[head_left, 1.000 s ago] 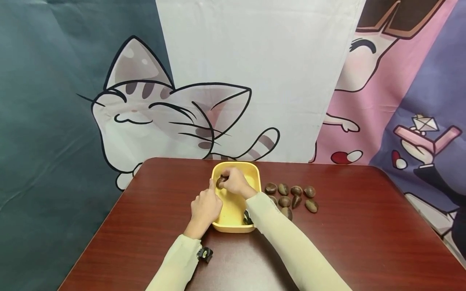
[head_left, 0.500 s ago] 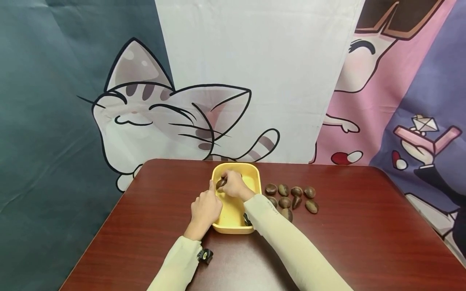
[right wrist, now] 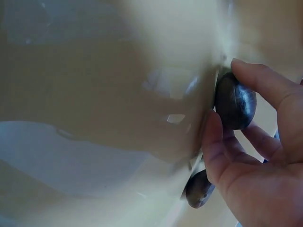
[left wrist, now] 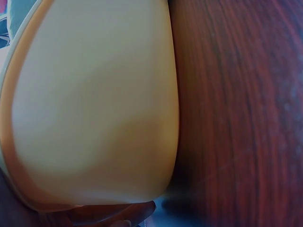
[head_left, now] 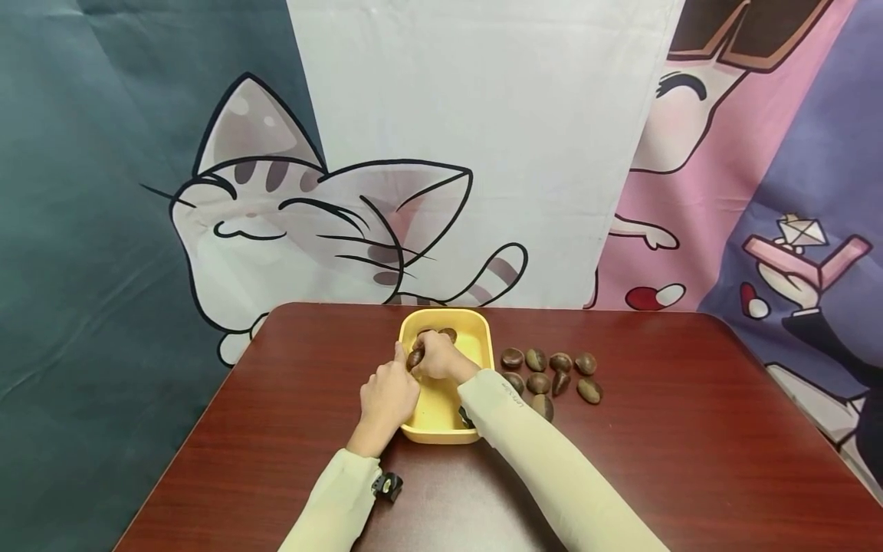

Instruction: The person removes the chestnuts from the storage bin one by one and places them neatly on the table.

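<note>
A yellow plastic tray point(head_left: 441, 437) with raised walls stands on the table. My left hand point(head_left: 389, 391) grips its left wall; in the left wrist view the fingers point(left wrist: 135, 213) wrap the outside. Inside the tray, my right hand point(head_left: 440, 357) holds a brown chestnut point(head_left: 415, 359) near the left wall. The right wrist view has this chestnut point(right wrist: 235, 101) between thumb and fingers, low by the tray floor. Another chestnut point(head_left: 448, 335) lies at the tray's far end, with one more partly hidden behind the right hand. The right forearm covers part of the tray's right side.
Several chestnuts point(head_left: 538, 383) lie in loose rows on the dark red wooden table point(head_left: 662, 452), right of the tray. A printed cloth backdrop point(head_left: 441, 92) with a cartoon cat hangs behind the table's far edge.
My right hand has shifted slightly toward me along the left wall with the chestnut, so chestnuts at the tray's far end show. The left hand keeps its place.
</note>
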`<state>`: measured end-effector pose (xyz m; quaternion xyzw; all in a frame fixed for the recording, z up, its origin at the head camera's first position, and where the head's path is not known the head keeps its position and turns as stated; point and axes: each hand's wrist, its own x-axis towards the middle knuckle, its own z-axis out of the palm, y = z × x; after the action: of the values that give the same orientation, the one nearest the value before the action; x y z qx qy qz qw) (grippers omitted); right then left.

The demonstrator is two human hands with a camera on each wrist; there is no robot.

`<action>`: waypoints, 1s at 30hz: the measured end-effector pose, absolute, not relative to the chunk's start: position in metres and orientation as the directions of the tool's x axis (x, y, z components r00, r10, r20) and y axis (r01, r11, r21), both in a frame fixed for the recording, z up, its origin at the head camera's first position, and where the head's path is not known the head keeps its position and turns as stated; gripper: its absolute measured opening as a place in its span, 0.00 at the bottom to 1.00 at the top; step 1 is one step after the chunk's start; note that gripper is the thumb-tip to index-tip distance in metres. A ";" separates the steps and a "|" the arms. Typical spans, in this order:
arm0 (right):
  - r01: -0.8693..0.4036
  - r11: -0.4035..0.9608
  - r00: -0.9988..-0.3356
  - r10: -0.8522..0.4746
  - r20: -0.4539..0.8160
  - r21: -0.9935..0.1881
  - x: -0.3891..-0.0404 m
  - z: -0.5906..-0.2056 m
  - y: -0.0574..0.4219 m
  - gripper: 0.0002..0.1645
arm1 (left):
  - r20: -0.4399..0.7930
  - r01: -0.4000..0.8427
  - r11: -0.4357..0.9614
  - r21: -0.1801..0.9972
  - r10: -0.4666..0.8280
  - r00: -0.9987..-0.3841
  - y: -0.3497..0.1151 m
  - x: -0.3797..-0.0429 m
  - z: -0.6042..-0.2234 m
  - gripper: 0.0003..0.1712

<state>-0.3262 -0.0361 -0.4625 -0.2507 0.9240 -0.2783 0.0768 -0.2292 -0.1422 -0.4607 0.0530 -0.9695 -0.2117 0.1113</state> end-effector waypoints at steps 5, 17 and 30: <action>-0.453 0.737 -0.858 -0.513 0.021 -0.502 -0.324 -0.461 -0.035 0.15 | 0.181 -0.057 0.900 0.433 -0.149 -0.972 -0.141 -0.229 -0.462 0.35; -0.465 0.657 -0.870 -0.462 0.171 -0.594 -0.316 -0.440 -0.018 0.07 | 0.181 -0.051 0.914 0.402 -0.134 -0.974 -0.137 -0.227 -0.465 0.35; -0.481 0.525 -0.843 -0.498 0.205 -0.703 -0.302 -0.395 0.007 0.22 | 0.159 -0.068 0.913 0.401 -0.143 -0.977 -0.136 -0.225 -0.459 0.35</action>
<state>-0.3019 0.0069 -0.3946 -0.2802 0.8731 -0.3989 0.0108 -0.2254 -0.1362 -0.4590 0.0540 -0.9737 -0.2009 0.0929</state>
